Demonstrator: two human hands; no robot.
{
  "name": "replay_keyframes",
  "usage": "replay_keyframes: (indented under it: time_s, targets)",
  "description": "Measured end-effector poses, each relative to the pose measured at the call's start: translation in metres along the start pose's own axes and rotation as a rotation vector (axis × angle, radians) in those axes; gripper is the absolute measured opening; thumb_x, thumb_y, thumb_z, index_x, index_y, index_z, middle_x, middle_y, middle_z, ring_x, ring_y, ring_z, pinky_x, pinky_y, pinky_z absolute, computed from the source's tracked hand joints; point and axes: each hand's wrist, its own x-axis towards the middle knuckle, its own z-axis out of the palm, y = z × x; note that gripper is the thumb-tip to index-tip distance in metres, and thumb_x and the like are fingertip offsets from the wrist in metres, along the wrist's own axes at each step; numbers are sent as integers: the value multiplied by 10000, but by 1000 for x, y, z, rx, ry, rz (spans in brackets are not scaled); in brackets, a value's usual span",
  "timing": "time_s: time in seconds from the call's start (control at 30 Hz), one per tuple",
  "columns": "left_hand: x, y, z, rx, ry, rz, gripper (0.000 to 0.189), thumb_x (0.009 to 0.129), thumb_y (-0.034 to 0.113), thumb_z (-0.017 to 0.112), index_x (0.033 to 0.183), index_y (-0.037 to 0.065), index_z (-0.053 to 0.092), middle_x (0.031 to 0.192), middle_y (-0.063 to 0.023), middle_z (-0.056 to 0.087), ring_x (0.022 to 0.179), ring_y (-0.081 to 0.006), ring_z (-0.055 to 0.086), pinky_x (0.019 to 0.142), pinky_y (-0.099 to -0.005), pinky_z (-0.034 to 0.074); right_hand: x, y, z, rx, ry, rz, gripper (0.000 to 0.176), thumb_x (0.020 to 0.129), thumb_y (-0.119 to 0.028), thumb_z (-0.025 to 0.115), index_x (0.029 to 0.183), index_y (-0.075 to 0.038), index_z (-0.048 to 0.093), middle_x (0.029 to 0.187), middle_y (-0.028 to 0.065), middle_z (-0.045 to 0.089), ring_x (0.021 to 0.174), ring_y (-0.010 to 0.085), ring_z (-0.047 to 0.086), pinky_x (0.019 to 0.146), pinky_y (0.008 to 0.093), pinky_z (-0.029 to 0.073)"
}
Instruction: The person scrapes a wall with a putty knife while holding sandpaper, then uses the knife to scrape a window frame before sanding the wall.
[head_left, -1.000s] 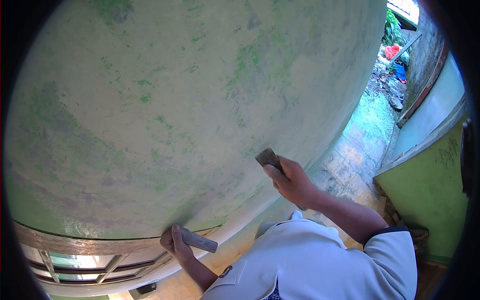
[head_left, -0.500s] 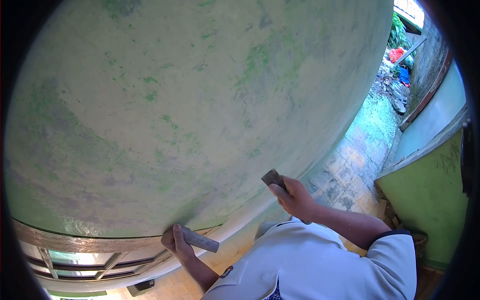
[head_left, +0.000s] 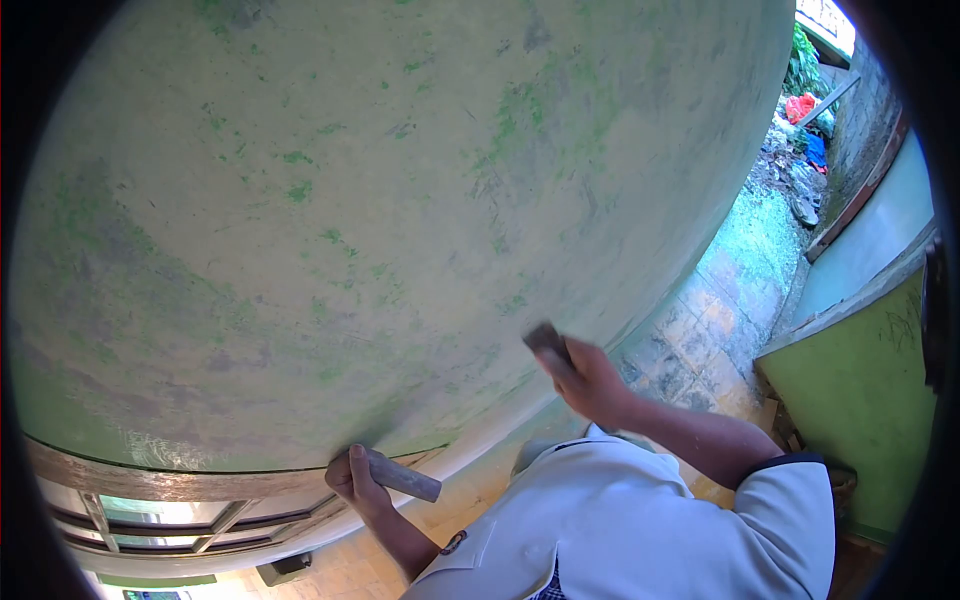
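Observation:
A tall wall [head_left: 330,200] with pale, worn paint and green and grey patches fills most of the view. My left hand [head_left: 350,480] is low by the wall's wooden window frame [head_left: 200,487], closed around a grey bar-shaped block [head_left: 408,477] that points to the right. My right hand [head_left: 590,385] grips a small dark block [head_left: 546,340], held up before the wall's lower right part. Motion blurs this hand a little. The block overlaps the wall in this view.
Window panes [head_left: 165,515] sit below the wooden frame. At right, a tiled walkway [head_left: 690,340] leads to a heap of rubble and litter [head_left: 795,175]. A green panel [head_left: 860,400] stands on the right side.
My right hand has moved slightly upward with the dark block, whose tilt has changed a little. The left hand has stayed nearly in place with its grey block.

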Motion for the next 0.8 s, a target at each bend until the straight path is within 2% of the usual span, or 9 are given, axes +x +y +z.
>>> replay_keyframes:
  time_s: [0.07, 0.1, 0.17, 0.3, 0.37, 0.5, 0.57, 0.73, 0.8]
  targets:
    - [0, 5, 4, -3, 20, -7, 424, 854, 184, 572, 489, 24, 425, 456, 2, 416, 444, -85, 352, 446, -275, 243, 22, -33, 0, 29, 64, -219, 265, 951, -259, 498, 827, -27, 469, 598, -24, 426, 556, 44, 393, 481, 247, 347]
    - [-1, 5, 5, -1, 25, -6, 424, 854, 184, 572, 489, 24, 425, 456, 2, 416, 444, -85, 352, 446, -275, 243, 20, -36, 0, 30, 58, -221, 265, 951, -259, 498, 827, -27, 469, 598, -24, 426, 556, 44, 393, 481, 247, 347]
    - [0, 6, 4, 11, 19, -13, 426, 854, 188, 571, 488, 20, 434, 447, -1, 419, 439, -86, 349, 444, -278, 244, 13, -39, 3, 80, 0, -84, 261, 950, -259, 501, 830, -29, 469, 607, -21, 431, 556, 48, 380, 482, 246, 342]
    - [1, 2, 1, 28, 2, 38, 426, 856, 192, 571, 489, 15, 445, 444, -7, 429, 434, -89, 353, 442, -281, 250, -6, 8, 1, -12, -11, -38, 253, 952, -247, 496, 827, -29, 461, 603, -23, 423, 545, 46, 376, 479, 248, 343]
    - [1, -1, -2, 39, -13, 34, 419, 857, 188, 568, 494, 9, 459, 447, -15, 444, 432, -92, 367, 441, -280, 259, -12, 19, 0, 17, 34, 28, 308, 943, -280, 513, 820, 1, 484, 557, 57, 445, 528, 119, 405, 499, 327, 380]
    - [-1, 3, 2, 10, -1, -5, 412, 855, 179, 561, 495, 7, 460, 448, -15, 447, 431, -92, 374, 440, -279, 262, 16, -18, 2, 78, 122, -129, 313, 943, -278, 512, 812, 5, 484, 561, 57, 450, 535, 121, 412, 502, 326, 382]
    - [1, 0, -2, 24, -20, 16, 414, 856, 180, 561, 494, 9, 461, 448, -15, 447, 429, -91, 370, 439, -278, 260, 14, -29, 3, 153, 31, -40, 235, 958, -228, 477, 818, -41, 454, 604, -29, 410, 537, 39, 374, 476, 235, 340]
    - [2, 1, 1, 29, -10, 21, 423, 859, 188, 564, 489, 13, 456, 446, -9, 436, 431, -88, 361, 439, -280, 255, -11, 11, -5, 22, 21, -16, 255, 960, -252, 475, 812, -46, 454, 602, -26, 418, 525, 43, 390, 467, 235, 342]
    - [1, 0, 0, 36, -8, 22, 427, 860, 193, 566, 488, 15, 454, 447, -7, 433, 433, -88, 360, 440, -280, 253, -9, 7, -5, -17, -9, 18, 264, 959, -261, 476, 808, -47, 452, 597, -25, 421, 510, 45, 394, 454, 236, 339]
